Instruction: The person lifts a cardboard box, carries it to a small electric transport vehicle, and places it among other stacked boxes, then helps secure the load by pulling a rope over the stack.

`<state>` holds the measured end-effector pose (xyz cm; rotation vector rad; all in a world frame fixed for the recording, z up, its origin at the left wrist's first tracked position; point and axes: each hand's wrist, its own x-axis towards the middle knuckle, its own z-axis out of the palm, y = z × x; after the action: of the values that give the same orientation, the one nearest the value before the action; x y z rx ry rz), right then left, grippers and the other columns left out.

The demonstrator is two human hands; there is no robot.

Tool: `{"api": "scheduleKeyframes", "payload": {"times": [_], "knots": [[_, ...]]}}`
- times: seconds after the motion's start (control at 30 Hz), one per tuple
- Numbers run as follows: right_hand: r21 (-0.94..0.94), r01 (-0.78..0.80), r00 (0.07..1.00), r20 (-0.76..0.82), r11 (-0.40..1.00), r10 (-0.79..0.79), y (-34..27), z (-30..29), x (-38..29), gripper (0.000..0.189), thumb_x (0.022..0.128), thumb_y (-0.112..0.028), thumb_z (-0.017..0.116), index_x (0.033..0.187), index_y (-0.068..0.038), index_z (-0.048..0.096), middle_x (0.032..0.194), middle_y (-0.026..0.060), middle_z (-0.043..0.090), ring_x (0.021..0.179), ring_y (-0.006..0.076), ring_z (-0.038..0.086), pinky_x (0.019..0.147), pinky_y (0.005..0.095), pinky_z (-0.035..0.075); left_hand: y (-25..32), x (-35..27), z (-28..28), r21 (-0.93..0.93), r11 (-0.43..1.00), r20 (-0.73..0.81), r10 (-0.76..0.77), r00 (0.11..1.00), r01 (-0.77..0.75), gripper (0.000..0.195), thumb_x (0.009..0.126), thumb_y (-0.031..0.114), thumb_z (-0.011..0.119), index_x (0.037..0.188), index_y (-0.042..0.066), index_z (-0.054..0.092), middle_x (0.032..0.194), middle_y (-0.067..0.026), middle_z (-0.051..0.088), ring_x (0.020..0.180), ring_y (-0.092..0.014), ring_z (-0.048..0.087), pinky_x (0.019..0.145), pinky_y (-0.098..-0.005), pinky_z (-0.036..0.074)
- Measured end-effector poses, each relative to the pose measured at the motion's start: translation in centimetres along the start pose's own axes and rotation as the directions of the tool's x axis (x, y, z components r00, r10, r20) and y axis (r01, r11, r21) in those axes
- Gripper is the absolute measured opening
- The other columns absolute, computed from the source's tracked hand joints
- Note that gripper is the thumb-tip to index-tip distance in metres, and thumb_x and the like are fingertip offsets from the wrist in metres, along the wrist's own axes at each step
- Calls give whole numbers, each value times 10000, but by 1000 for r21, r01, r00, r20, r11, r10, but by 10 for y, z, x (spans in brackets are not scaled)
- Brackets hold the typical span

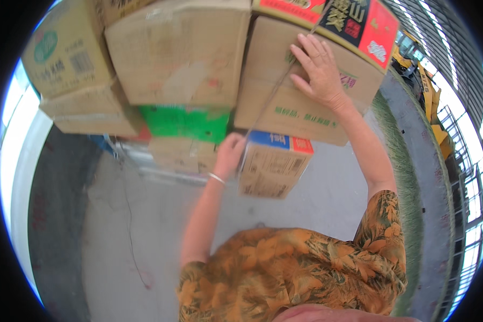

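Observation:
Stacked cardboard boxes stand before me, with a thin rope (274, 89) running slantwise across them. My left hand (230, 153), blurred and with a bangle on its wrist, is closed on the lower part of this rope, beside a smaller carton with a blue and red top edge (275, 167). Higher up, my right hand (317, 70) lies with fingers spread against a large brown carton (283, 102), next to the rope. Above that carton sits a red, black and gold box (346, 28). Another large brown carton (177, 52) is to the left, over a bright green box (187, 122).
At the far left are a yellowish carton (66, 50) and a worn brown box (92, 108). Metal bars (165, 173) show under the stack. A loose cord (129, 225) lies on the grey floor (153, 241). Yellow machinery (428, 88) stands at the right, beyond a green strip.

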<state>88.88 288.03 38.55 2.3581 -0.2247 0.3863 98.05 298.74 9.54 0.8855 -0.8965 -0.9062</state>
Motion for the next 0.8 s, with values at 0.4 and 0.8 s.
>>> {"api": "scheduleKeyframes", "payload": {"times": [0.4, 0.8], "knots": [[-168, -595, 785, -334, 786, 522, 206, -84, 30, 724, 821, -406, 517, 1292, 105, 313, 1352, 287, 310, 1280, 399, 263, 1065, 462, 196, 68, -64, 102, 263, 962, -77, -55, 996, 73, 90, 832, 84, 545, 840, -4, 561, 792, -102, 574, 760, -181, 558, 707, -286, 443], [-242, -633, 773, -248, 735, 584, 225, -107, 5, 722, 826, -470, 482, 1297, 56, 331, 1312, 252, 381, 1245, 370, 326, 1048, 444, 231, 80, -66, 116, 329, 934, -35, 159, 987, -139, 142, 815, 57, 537, 942, 13, 582, 893, -122, 571, 838, -244, 567, 752, -307, 444]]}}
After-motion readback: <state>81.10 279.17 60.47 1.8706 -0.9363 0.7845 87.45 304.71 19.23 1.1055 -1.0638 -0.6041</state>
